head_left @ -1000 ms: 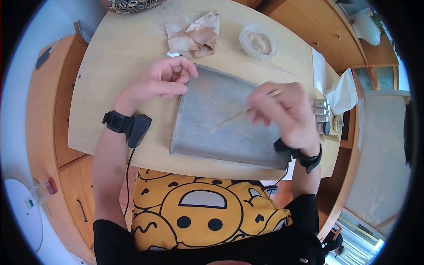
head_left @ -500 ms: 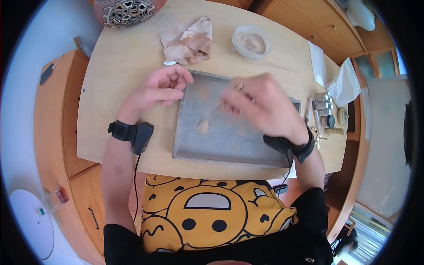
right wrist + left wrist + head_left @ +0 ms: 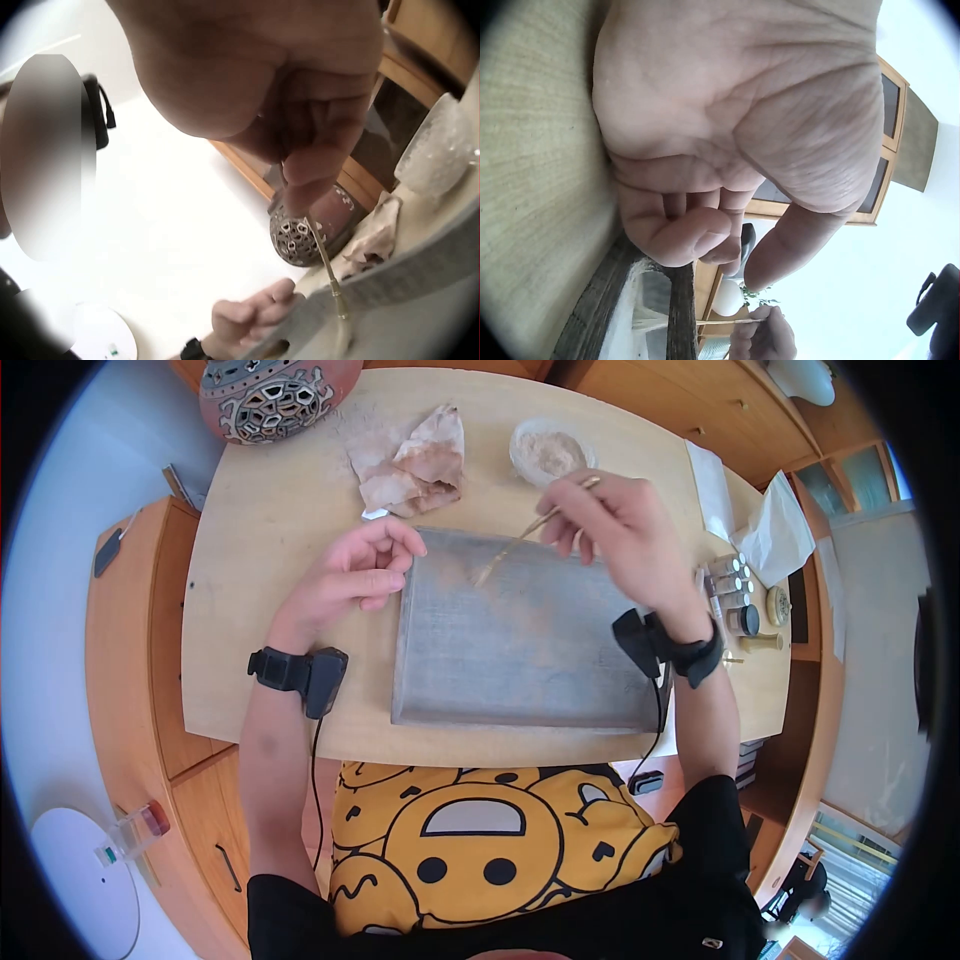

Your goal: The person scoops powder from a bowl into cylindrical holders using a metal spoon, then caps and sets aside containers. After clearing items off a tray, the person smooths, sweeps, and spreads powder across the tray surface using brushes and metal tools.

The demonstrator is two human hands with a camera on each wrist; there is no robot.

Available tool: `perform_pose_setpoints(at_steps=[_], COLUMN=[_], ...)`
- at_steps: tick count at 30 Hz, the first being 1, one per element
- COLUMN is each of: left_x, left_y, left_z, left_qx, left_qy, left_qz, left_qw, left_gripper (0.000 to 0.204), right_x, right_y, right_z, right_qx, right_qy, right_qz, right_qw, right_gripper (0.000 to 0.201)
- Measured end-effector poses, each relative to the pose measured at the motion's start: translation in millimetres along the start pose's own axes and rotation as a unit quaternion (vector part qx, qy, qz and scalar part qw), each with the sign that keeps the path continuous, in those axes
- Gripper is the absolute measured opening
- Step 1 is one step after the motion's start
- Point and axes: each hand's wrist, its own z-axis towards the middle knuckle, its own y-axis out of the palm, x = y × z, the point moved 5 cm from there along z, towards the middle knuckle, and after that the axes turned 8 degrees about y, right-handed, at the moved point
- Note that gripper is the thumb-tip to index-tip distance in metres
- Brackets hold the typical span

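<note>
A grey, shallow wooden tray (image 3: 520, 680) lies on the table, its bottom marked with patches of brownish powder. My right hand (image 3: 625, 540) pinches a slim paintbrush (image 3: 522, 540) above the tray's far side. Its pale, spread bristles point down at the tray's bottom near the far left corner. In the right wrist view, thumb and fingers meet on the thin handle of the brush (image 3: 328, 262). My left hand (image 3: 355, 572) rests on the table by the tray's left rim, fingers loosely bent. The left wrist view shows those fingers right at the tray's corner (image 3: 681, 300).
Beyond the tray lie a stained, crumpled cloth (image 3: 415, 465) and a bowl of powder (image 3: 552, 452). A pierced, decorated pot (image 3: 275, 405) stands at the far left. Small jars (image 3: 735, 585) and a white plastic bag (image 3: 778, 532) sit on the right.
My right hand has swept the brush from the tray's middle toward its far left part. The left hand stays by the left rim. The head view has shifted slightly.
</note>
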Motion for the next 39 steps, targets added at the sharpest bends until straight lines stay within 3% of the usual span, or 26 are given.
perform_pose_setpoints(at_steps=[2,4,7,9,13,15,18,22,24,26,28,30,31,32,35,36,38,39], left_x=[0.0,1.5,0.7,-1.4,-1.7,-2.0,-1.4,-3.1,-4.2,0.4,0.7,1.4,1.2,0.0,0.2,-1.2,-4.3,-0.7], left_y=[0.2,1.2,1.2,2.2,-1.1,0.2,-1.0,-0.5,-0.9,-0.5,0.7,2.9,3.1,2.3,0.9,-0.9,0.6,3.3], left_z=[-1.5,0.2,-0.5,-2.0,0.4,0.1,-1.7,-2.5,-4.1,-0.8,-0.9,-0.9,-1.8,-2.4,-0.6,-1.0,-2.4,-1.4], left_qx=[0.010,-0.004,0.000,0.002,-0.001,0.005,0.005,0.017,0.018,0.013,0.014,0.023,0.034,0.035,0.004,0.005,0.008,0.013], left_qy=[0.004,-0.010,-0.017,-0.015,-0.014,-0.017,-0.019,-0.018,-0.018,-0.015,-0.024,-0.017,-0.011,-0.013,-0.013,-0.018,-0.027,-0.019], left_qz=[0.002,0.011,0.007,0.009,0.010,0.008,0.005,-0.008,-0.001,0.014,0.004,0.010,0.017,0.016,0.013,0.016,0.017,0.019], left_qw=[1.000,1.000,1.000,1.000,1.000,1.000,1.000,1.000,1.000,1.000,1.000,1.000,0.999,0.999,1.000,1.000,0.999,1.000], left_gripper=[0.031,0.037,0.035,0.035,0.035,0.035,0.035,0.035,0.035,0.035,0.033,0.033,0.033,0.033,0.036,0.036,0.037,0.037], right_x=[-4.0,-5.0,-0.6,13.0,6.9,1.8,8.7,10.6,4.6,-4.7,0.9,16.7,12.5,8.6,-2.9,1.6,4.4,12.8], right_y=[-9.2,1.8,9.8,-5.3,-22.0,-2.2,-3.4,-28.7,-21.4,-1.9,-2.9,-21.9,-29.6,-30.7,-15.4,-11.4,1.3,-5.4], right_z=[-9.2,-24.4,-29.5,-22.6,-35.1,-45.5,-40.6,-43.5,-57.6,-67.3,-64.3,-57.9,-59.8,-64.1,-84.3,-83.2,-83.2,-79.7], right_qx=[-0.017,-0.105,-0.109,-0.010,0.020,-0.124,-0.060,0.034,0.003,-0.112,-0.102,0.044,0.063,0.061,-0.052,-0.048,-0.067,-0.033], right_qy=[0.011,0.017,-0.026,0.011,0.044,0.015,0.000,0.042,0.049,-0.034,-0.019,0.025,0.023,0.024,-0.008,-0.006,-0.098,0.007], right_qz=[0.063,0.042,0.015,0.040,0.081,0.042,-0.006,0.053,0.049,0.036,0.013,-0.023,-0.012,-0.012,0.033,0.031,-0.045,-0.018], right_qw=[0.998,0.993,0.994,0.999,0.996,0.991,0.998,0.997,0.998,0.992,0.995,0.998,0.998,0.998,0.998,0.998,0.992,0.999], right_gripper=[0.032,0.030,0.030,0.031,0.031,0.030,0.031,0.030,0.030,0.030,0.030,0.029,0.029,0.029,0.026,0.026,0.026,0.027])
